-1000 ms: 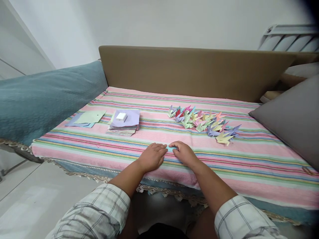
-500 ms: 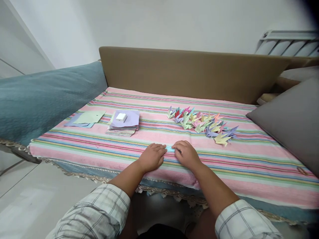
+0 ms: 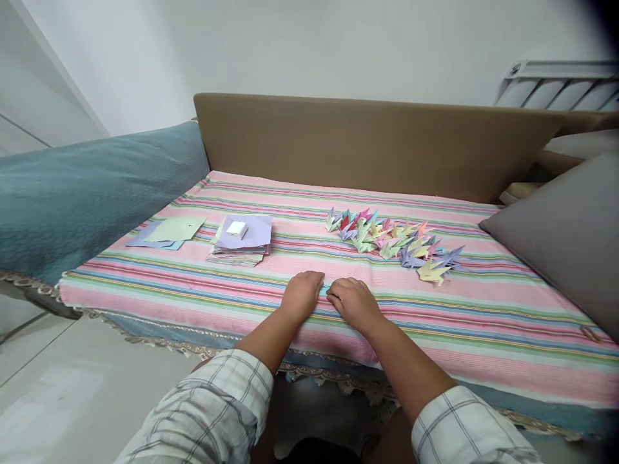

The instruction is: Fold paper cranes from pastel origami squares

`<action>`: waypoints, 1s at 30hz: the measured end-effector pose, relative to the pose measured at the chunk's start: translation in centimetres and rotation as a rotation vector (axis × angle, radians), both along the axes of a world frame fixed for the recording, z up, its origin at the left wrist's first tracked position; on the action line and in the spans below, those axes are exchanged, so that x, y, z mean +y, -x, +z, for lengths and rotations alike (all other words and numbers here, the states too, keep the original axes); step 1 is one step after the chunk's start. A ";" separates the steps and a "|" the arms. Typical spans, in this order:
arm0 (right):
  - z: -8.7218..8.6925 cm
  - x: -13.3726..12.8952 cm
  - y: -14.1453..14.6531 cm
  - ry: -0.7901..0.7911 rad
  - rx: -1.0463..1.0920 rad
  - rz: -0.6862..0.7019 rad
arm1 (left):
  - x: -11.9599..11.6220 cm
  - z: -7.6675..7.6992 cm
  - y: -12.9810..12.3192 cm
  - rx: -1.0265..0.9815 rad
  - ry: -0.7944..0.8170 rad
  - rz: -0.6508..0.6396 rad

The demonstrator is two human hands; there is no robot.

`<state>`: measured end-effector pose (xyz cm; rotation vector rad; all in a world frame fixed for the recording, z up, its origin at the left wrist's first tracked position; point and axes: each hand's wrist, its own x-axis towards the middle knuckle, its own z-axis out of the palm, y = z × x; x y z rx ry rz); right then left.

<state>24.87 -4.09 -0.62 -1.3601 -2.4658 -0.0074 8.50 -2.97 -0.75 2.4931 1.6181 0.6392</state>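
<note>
A small piece of light blue folded paper [image 3: 324,290] lies on the striped cloth, mostly hidden between my two hands. My left hand [image 3: 303,295] holds its left end, fingers closed and pointing forward. From the other side my right hand [image 3: 354,301] pinches the paper's right end, with fingertips close to those of the left. Beyond my hands, to the right, stand several folded paper cranes [image 3: 387,240] in many colours, grouped close together.
A stack of square paper [image 3: 242,248] stands at left with a small white box [image 3: 236,230] on top. Farther left lie a few loose sheets [image 3: 176,229]. A grey cushion [image 3: 561,238] leans at right, and a brown backrest [image 3: 338,142] runs along the back.
My hands have come closer together, covering more of the blue paper. The left hand has shifted right and the right hand slightly left.
</note>
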 end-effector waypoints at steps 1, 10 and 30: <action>-0.1 0.0 0.0 -0.011 -0.004 -0.001 | 0.3 -0.1 -0.1 0.006 -0.005 -0.018; -0.3 -0.3 0.3 -0.037 -0.016 -0.086 | 0.1 1.0 -0.3 -0.088 0.109 0.028; 0.6 -0.3 2.4 0.461 1.492 -0.177 | -1.8 2.0 -2.0 -1.731 0.708 0.076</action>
